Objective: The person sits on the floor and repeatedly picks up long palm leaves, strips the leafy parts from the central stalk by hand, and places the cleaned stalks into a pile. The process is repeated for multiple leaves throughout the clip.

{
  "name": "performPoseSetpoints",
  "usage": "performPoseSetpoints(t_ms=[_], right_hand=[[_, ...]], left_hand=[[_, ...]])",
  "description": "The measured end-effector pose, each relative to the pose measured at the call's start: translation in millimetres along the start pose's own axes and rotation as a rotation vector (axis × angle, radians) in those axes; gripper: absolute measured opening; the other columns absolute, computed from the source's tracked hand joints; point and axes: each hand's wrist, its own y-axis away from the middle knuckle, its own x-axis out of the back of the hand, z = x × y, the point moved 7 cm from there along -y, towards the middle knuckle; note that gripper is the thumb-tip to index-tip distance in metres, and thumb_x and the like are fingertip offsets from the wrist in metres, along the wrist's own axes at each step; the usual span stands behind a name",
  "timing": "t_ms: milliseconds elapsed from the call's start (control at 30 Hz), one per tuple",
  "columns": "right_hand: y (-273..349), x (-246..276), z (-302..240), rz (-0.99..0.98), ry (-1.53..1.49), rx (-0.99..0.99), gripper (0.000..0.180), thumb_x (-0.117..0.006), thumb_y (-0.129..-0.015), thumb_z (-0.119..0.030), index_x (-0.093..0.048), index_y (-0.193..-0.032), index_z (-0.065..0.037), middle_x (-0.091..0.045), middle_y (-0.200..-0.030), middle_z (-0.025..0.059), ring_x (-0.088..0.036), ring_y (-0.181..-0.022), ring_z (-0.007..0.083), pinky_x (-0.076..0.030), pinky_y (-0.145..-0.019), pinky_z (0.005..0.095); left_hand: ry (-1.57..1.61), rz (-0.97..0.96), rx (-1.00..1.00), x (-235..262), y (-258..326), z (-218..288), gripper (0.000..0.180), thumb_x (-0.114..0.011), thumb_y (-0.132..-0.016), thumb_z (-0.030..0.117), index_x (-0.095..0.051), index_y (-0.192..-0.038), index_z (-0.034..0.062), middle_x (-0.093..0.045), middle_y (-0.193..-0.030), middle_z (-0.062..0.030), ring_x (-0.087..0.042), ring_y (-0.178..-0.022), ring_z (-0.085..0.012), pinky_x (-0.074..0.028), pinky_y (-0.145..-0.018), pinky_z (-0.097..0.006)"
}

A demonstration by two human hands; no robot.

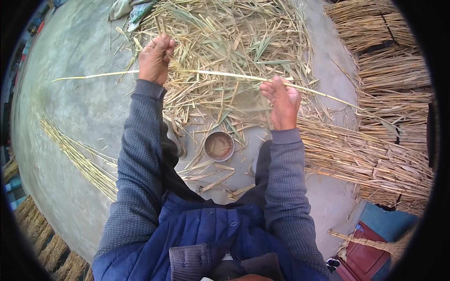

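the person stands over a concrete floor (79, 70) strewn with plant matter, holding one long pale reed stalk (220, 75) stretched crosswise between both hands. the left hand (154, 58) is clenched around the stalk near its left part, fingers curled tight with the knuckles up, and the thin end of the stalk runs on past it to the left. the right hand (281, 100) pinches the same stalk between thumb and fingertips, the palm half open and turned toward the person, and the stalk carries on beyond it, sloping down to the right. under and beyond the hands lies a loose heap of stripped leaves and husks (225, 37). near the feet, just below the heap, sits a small round metal bowl (219, 146). to the right are tied bundles of reeds (393, 70), with more cleaned stalks laid flat beside them. a thin row of stalks (79, 159) lies on the floor to the left
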Motion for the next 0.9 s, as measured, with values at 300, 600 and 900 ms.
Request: performPoseSetpoints(t_ms=[300, 600, 900], right_hand=[[-6.4, 16.2, -3.1, 0.017, 0.024, 0.012, 0.035, -0.07, -0.096, -0.02, -0.057, -0.113, 0.006, -0.07, -0.093, 0.0173, -0.073, -0.081, 0.0217, -0.06, -0.067, 0.0243], [-1.3, -26.9, 8.8, -0.103, 0.018, 0.003, 0.033, -0.068, -0.097, -0.021, -0.057, -0.115, 0.004, -0.071, -0.097, 0.0154, -0.073, -0.084, 0.0192, -0.059, -0.069, 0.0241], [-6.2, 8.6, -21.4, 0.005, 0.022, 0.027, 0.03, -0.07, -0.096, -0.021, -0.059, -0.111, 0.003, -0.07, -0.09, 0.0128, -0.072, -0.078, 0.0186, -0.059, -0.067, 0.0243]], left_hand=[[-1.84, -0.089, -0.669, -31.3, 12.0, 1.3, 0.044, -0.076, -0.083, 0.041, -0.067, -0.111, 0.0082, -0.073, -0.102, -0.0074, -0.06, -0.097, -0.0239, -0.042, -0.085, -0.04], [-1.485, -0.765, -0.384, -106.9, 48.8, -81.0, 0.023, -0.079, -0.081, 0.03, -0.07, -0.085, 0.0095, -0.069, -0.076, -0.0076, -0.066, -0.075, -0.0274, -0.048, -0.074, -0.039], [-1.356, -0.669, -0.047, -66.2, 34.2, -66.6, 0.028, -0.082, -0.079, 0.025, -0.071, -0.091, 0.0032, -0.072, -0.079, -0.0096, -0.07, -0.075, -0.0254, -0.054, -0.071, -0.035]])
